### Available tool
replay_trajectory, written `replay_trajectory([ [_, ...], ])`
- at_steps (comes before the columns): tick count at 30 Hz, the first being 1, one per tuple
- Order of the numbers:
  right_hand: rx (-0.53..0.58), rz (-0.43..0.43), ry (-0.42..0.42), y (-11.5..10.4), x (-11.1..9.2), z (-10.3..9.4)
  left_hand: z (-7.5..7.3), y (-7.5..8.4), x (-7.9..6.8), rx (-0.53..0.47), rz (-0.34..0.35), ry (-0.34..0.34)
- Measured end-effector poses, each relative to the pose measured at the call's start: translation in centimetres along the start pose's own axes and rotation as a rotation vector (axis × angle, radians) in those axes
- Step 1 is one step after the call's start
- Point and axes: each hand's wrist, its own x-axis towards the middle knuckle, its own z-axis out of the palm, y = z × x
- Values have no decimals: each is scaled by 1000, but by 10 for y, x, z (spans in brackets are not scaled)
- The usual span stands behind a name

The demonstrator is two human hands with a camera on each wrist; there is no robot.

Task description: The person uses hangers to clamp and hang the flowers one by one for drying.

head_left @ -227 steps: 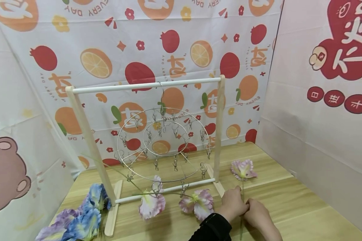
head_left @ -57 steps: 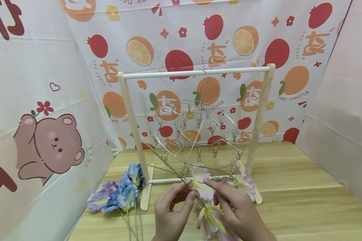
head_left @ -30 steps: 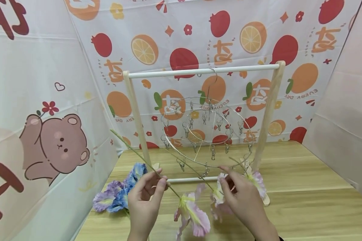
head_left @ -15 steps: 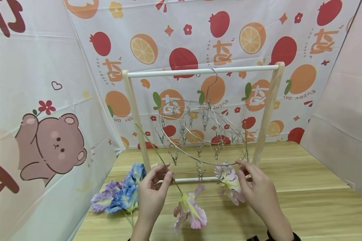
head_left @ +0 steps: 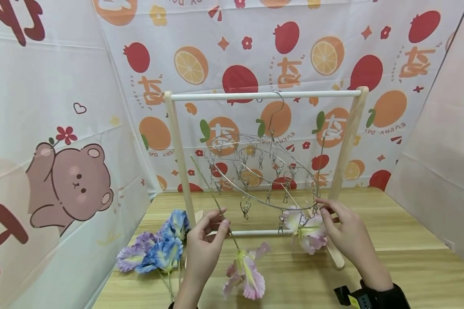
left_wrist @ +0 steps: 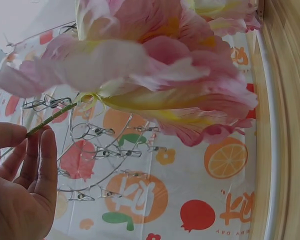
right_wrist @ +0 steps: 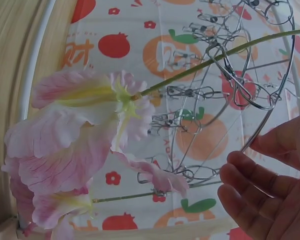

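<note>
My left hand (head_left: pixel 206 240) pinches the green stem of a pink artificial flower (head_left: pixel 247 274) between thumb and fingers. The bloom hangs downward and the stem slants up to the left. My right hand (head_left: pixel 348 231) pinches the outer wire ring of a round metal clip hanger (head_left: pixel 255 199), seen close up in the right wrist view as the hanger wire (right_wrist: pixel 264 122) between thumb and index finger. Pink clipped flowers (head_left: pixel 309 234) hang at the hanger's right side, near that hand; one stem (right_wrist: pixel 200 65) passes by a metal clip (right_wrist: pixel 235 80). The hanger's ring is tilted.
A wooden rack (head_left: pixel 174 141) with a white top bar (head_left: pixel 224 96) carries the hanger. Blue and purple flowers (head_left: pixel 158 249) lie at the left on the wooden table (head_left: pixel 402 257). Printed cloth (head_left: pixel 232 38) hangs behind and at both sides.
The third pink flower, earlier at the table on the right, is now raised in my left hand. The hanger has turned, bringing its clipped flowers rightward. My right hand now grips its ring.
</note>
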Motion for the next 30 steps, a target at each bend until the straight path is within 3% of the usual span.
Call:
replay_trajectory([
  [16, 28, -42, 44, -12, -5, -2, 11, -5, -2, -13, -4, -28],
  [30, 50, -19, 82, -15, -15, 1, 12, -8, -8, -6, -63, -47],
])
